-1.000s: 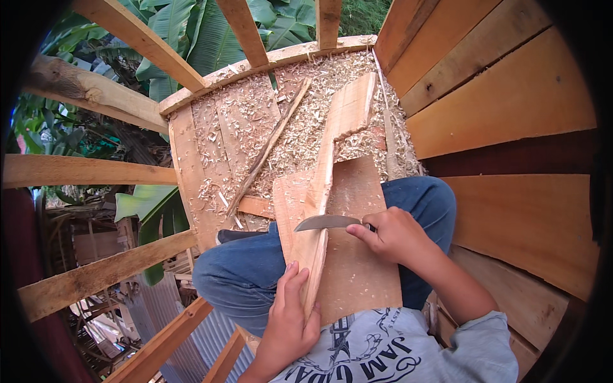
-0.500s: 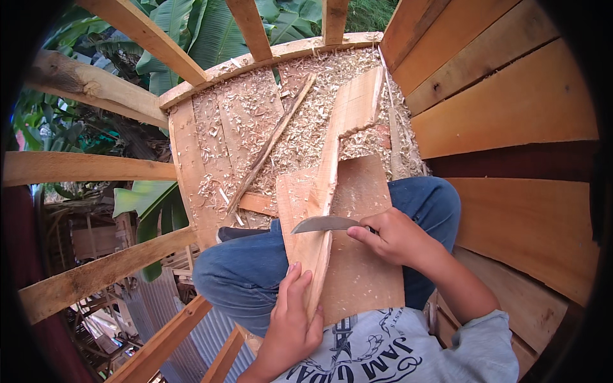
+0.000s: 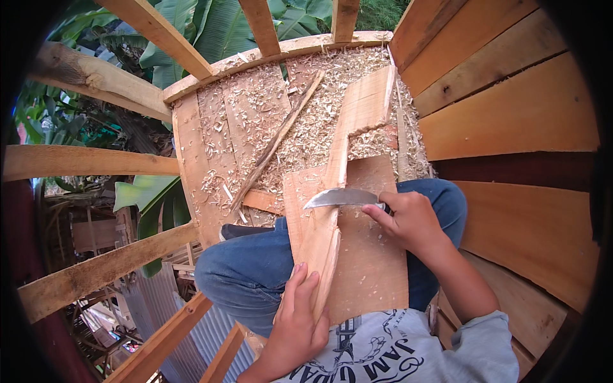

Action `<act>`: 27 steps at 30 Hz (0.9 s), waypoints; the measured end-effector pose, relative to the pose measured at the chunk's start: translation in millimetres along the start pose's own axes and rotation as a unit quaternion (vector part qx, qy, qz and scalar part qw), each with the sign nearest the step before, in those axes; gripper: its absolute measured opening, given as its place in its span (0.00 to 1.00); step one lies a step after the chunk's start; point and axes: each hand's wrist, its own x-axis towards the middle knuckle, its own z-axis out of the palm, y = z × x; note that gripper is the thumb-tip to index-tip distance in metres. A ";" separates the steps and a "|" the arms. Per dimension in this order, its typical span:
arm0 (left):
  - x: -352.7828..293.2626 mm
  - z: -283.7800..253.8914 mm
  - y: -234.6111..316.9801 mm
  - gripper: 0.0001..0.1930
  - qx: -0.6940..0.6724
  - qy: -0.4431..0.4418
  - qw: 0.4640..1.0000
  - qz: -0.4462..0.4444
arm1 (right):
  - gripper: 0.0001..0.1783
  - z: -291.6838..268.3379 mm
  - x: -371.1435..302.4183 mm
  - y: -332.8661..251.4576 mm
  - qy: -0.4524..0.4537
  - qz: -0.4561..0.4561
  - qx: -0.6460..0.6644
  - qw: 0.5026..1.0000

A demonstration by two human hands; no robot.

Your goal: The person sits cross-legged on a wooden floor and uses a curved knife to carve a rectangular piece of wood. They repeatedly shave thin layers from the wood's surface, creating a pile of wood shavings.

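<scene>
Fingers of the right hand [image 3: 412, 220] are curled tight around the handle of a knife [image 3: 341, 197], whose curved blade lies crosswise with its edge against the plank [image 3: 338, 191] the person is shaving. Those of the left hand [image 3: 297, 325] are wrapped over the plank's near end, pinning it down on a flat board [image 3: 370, 255] that rests across the lap. The plank runs from the lap out over the floor [image 3: 217, 127], its far end stepped and notched. By the look of it, the work is mid-carve: the blade sits about halfway along the plank's edge, and the next stroke would call for a firm left grip and a push away from the body, with the holding fingers kept well behind the blade. Counted: one knife, one plank being cut, one board under it, one thin stick [image 3: 274, 143] lying slantwise on the floor, and shavings [image 3: 319, 121] too many to number, strewn thickly over the boards.
</scene>
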 end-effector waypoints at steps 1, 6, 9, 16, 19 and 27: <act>-0.6 0.3 -0.3 0.30 -0.002 -0.001 1.000 -0.003 | 0.29 -3.5 -2.8 -3.0 -0.022 -0.017 0.027 0.999; 0.0 3.0 -3.4 0.30 0.011 0.000 1.000 0.011 | 0.28 -3.2 -9.2 -5.5 -0.038 -0.084 0.015 0.996; 0.8 4.8 -2.5 0.30 0.010 -0.002 1.000 0.011 | 0.28 -3.2 3.7 3.7 0.005 -0.071 -0.054 0.996; -1.9 -1.1 -5.2 0.30 -0.005 -0.009 1.000 0.015 | 0.28 6.7 -13.5 -11.7 -0.019 -0.088 0.023 0.996; 1.9 -0.4 -3.6 0.30 0.002 -0.002 1.000 0.011 | 0.28 4.5 7.7 5.8 0.050 -0.067 -0.057 0.995; -3.8 -5.2 -7.3 0.30 -0.030 -0.017 0.999 0.007 | 0.27 10.2 -0.9 10.2 0.087 -0.105 -0.075 0.988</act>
